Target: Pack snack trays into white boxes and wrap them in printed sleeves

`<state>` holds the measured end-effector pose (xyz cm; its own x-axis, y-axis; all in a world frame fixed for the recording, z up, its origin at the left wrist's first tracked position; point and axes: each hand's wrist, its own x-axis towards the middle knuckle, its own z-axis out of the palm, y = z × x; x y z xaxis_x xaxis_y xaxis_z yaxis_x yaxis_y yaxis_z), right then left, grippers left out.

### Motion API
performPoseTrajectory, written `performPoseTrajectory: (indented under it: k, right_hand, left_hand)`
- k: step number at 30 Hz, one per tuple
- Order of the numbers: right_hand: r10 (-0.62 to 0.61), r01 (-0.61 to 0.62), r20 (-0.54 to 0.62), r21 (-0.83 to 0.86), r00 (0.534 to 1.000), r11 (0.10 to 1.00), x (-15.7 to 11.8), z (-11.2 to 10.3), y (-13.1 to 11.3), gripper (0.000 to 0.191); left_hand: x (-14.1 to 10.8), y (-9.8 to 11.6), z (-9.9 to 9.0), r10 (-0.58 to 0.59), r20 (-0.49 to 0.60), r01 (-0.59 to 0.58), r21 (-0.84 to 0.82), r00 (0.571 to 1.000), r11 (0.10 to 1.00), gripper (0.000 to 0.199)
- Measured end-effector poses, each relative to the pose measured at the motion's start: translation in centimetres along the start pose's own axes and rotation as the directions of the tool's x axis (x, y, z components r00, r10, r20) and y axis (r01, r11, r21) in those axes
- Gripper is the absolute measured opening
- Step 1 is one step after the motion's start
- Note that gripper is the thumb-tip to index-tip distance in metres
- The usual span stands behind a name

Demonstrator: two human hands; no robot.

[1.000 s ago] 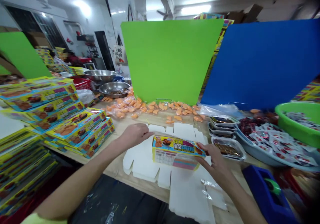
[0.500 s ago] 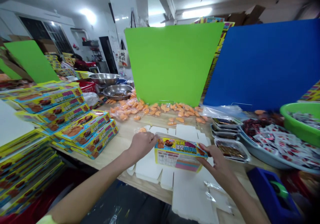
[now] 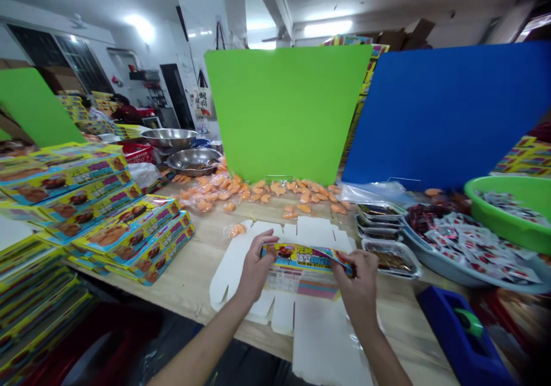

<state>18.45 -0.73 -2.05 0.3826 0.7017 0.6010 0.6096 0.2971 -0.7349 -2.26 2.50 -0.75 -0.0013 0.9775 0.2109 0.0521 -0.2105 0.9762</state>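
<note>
A yellow and blue printed carton (image 3: 301, 280) is gripped between my two hands. My left hand (image 3: 255, 271) is closed round its left end, with the thumb on the near side. At the right end my right hand (image 3: 360, 277) pinches the printed edge between thumb and fingers. The top panel faces up and towards me; the pale side panel hangs below it. Unfolded white cartons (image 3: 321, 340) lie under it on the wooden table. One orange piece in a clear packet (image 3: 236, 230) rests just beyond my left hand.
Stacked printed cartons (image 3: 129, 225) stand on the left. Orange packets (image 3: 219, 188) lie before a green board (image 3: 284, 116). To the right are clear trays (image 3: 391, 257), a basin of sachets (image 3: 469, 242), a green basin (image 3: 508, 202) and a blue tape dispenser (image 3: 460, 334).
My left hand has come down from the carton's far left corner and now wraps its left end. My right hand has turned, its fingers now bent over the right end. The view has shifted slightly.
</note>
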Motion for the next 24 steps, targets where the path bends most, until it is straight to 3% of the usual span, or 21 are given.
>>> performPoseTrajectory:
  k: [4,7,10,12,14,16,19,22,24]
  right_hand:
    - [0.027,-0.023,-0.076,0.054,0.997,0.998,-0.4,0.7,0.2,0.011]
    - [0.018,-0.015,-0.043,0.063,0.999,0.998,-0.6,0.3,0.7,0.011]
    - [-0.041,0.037,0.043,0.083,0.998,0.996,-0.1,-0.4,0.6,0.016]
    - [-0.068,0.050,0.139,0.128,0.988,0.991,0.5,-0.7,0.3,0.032]
    - [-0.040,-0.010,0.259,0.189,0.965,0.982,1.0,-0.6,0.1,0.040]
    - [0.023,-0.118,0.343,0.257,0.939,0.959,1.2,-0.3,-0.1,0.033]
    - [0.068,-0.188,0.350,0.322,0.934,0.928,1.0,-0.1,0.1,0.027]
    - [-0.076,0.000,0.342,0.216,0.937,0.976,1.1,-0.9,0.5,0.029]
    - [-0.216,0.194,0.425,0.095,0.879,0.976,1.7,-2.0,0.8,0.030]
  left_hand:
    - [-0.5,-0.2,1.0,0.005,-0.109,-0.018,-0.124,0.994,0.992,0.015]
    - [-0.7,-0.4,1.1,0.003,-0.148,-0.027,-0.162,0.989,0.986,0.014]
    - [-0.6,-0.5,1.1,-0.030,-0.142,0.000,-0.208,0.989,0.978,0.010]
    - [-0.4,-0.5,1.2,-0.063,-0.126,0.032,-0.232,0.990,0.972,0.009]
    - [-0.3,-0.4,1.5,-0.085,-0.132,0.049,-0.256,0.988,0.965,0.013]
    - [-0.1,-0.4,1.9,-0.080,-0.159,0.035,-0.271,0.984,0.962,0.016]
    - [-0.2,-0.5,2.2,-0.045,-0.188,-0.006,-0.261,0.981,0.965,0.016]
    - [-0.5,-0.8,1.4,0.036,-0.131,-0.057,-0.161,0.991,0.985,0.010]
    - [-0.6,-1.0,0.0,0.162,-0.004,-0.162,-0.024,0.987,0.987,0.013]
